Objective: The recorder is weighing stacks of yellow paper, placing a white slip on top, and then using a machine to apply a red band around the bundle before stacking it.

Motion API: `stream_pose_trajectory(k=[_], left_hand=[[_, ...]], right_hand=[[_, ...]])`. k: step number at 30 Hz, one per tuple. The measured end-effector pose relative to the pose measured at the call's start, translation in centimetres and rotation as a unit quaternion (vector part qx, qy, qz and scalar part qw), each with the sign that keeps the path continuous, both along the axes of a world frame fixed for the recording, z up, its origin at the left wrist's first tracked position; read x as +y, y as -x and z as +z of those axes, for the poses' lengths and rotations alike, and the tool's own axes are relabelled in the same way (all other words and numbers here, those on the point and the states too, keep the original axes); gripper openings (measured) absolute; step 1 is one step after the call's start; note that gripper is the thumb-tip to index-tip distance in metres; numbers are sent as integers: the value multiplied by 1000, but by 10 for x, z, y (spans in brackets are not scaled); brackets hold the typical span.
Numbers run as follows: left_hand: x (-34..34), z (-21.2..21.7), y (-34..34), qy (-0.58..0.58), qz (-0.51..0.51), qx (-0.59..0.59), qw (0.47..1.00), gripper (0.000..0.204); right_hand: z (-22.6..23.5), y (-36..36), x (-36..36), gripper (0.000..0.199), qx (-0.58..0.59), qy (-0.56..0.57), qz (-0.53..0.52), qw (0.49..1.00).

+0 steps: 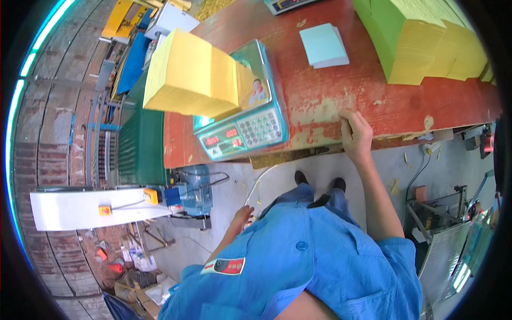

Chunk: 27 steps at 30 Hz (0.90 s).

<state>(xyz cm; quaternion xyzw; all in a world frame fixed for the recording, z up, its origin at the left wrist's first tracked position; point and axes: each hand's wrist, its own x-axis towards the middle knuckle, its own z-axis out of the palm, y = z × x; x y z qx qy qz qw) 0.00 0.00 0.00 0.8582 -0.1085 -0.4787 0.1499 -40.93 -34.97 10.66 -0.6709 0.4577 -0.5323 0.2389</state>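
My right hand (357,134) rests at the front edge of the red table (320,106), its fingers curled in with nothing visible in them. Down by my side hangs my left hand (243,216), small in view, fingers loosely apart and apparently holding nothing. On the table stands a teal digital scale (255,129) with a lit red display and a keypad. A tall stack of yellow paper (186,77) sits on its pan. Beyond my right hand lies a small stack of pale blue paper (324,46).
Big yellow-green paper stacks (421,48) fill the table's far right. Part of another scale (288,5) shows at the back. Left of the table are a green panel (141,138), a blue motor (196,189) and a white machine arm (69,210). A metal frame (434,213) stands at right.
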Motion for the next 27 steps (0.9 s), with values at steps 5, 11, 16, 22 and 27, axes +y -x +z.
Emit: stream_pose_trajectory(k=[5,11,16,22,27], left_hand=[[-2,2,19,0,38,61,997,53],[5,-27,45,35,64,96,993,54],[37,-60,63,72,10,-15,997,64],[88,-81,56,105,-99,-25,989,63],[96,-84,46,74,-161,-2,984,59]], right_hand=[[1,-1,4,13,-1,-10,14,1000],[4,-3,5,14,27,-7,12,1000],[2,-6,6,14,37,-11,22,999],[-5,-12,5,15,40,6,24,999],[-3,-4,3,14,50,31,11,998]])
